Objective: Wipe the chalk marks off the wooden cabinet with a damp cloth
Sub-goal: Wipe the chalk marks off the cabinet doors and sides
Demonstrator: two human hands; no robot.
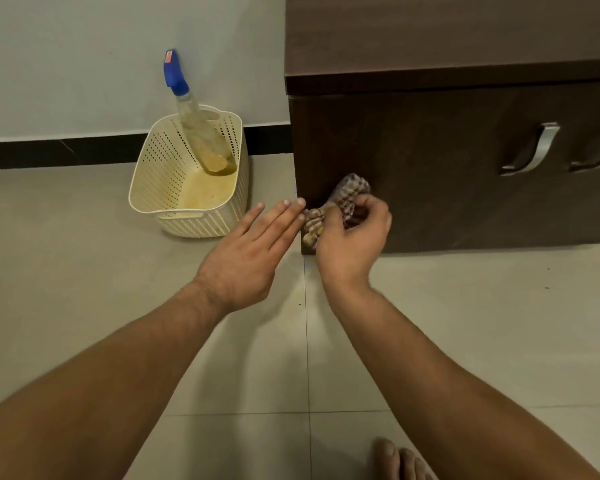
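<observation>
A dark brown wooden cabinet [447, 161] stands on the floor at the right. My right hand [352, 242] is closed around a bunched checked cloth [349, 194], pressing it against the lower left part of the cabinet front. My left hand [253, 254] is flat with fingers stretched out, and its fingertips touch the cloth's left end near the cabinet's corner. No chalk marks are visible on the dark wood from here.
A cream perforated basket [160, 188] sits on the tiled floor to the left, with a blue-capped spray bottle [201, 133] leaning in it. Two metal handles [530, 150] are on the cabinet front. Toes of a bare foot [399, 460] show at the bottom edge.
</observation>
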